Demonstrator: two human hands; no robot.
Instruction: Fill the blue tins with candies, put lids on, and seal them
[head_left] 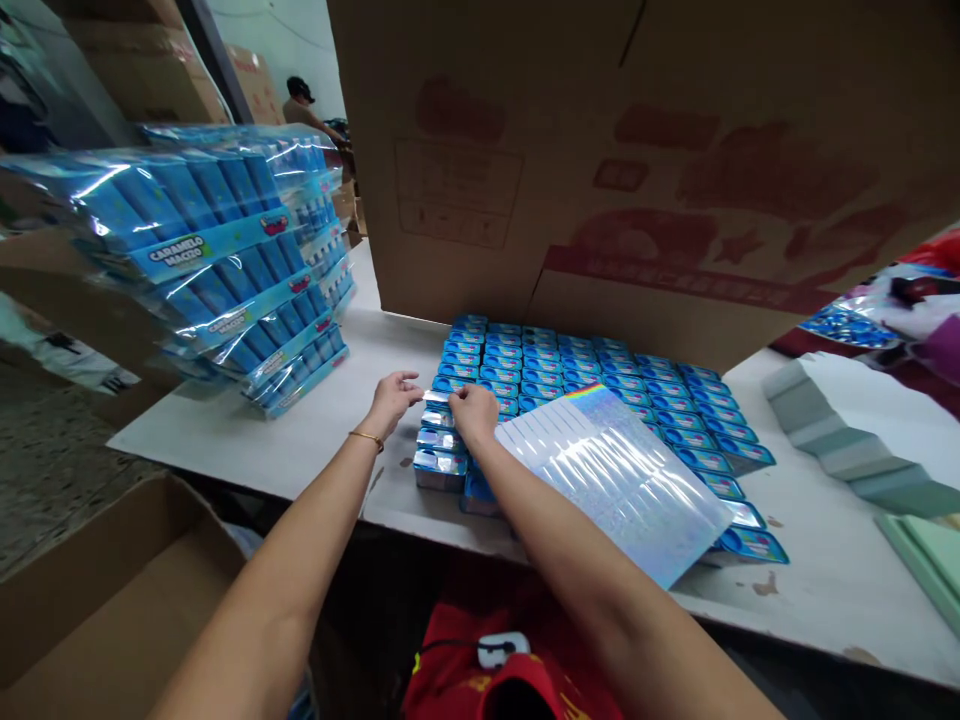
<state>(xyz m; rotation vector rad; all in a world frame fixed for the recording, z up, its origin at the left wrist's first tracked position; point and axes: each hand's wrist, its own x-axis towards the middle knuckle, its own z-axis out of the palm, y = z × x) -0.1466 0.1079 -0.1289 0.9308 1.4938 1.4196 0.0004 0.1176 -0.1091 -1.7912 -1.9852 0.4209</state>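
Rows of small blue packs stand close together on the white table. At their left column, my right hand is closed, its fingertips pinching a small clear sticker over one pack. My left hand is just left of the same pack, thumb and forefinger at the sticker's left end, the other fingers partly spread. A shiny sheet of stickers lies across the packs, to the right of my right forearm. Several front-left packs have a glossy strip on top.
Wrapped stacks of blue display boxes stand at the left. A large cardboard box rises behind the packs. Folded pale card is at the right, an open carton at lower left. A person is in the background.
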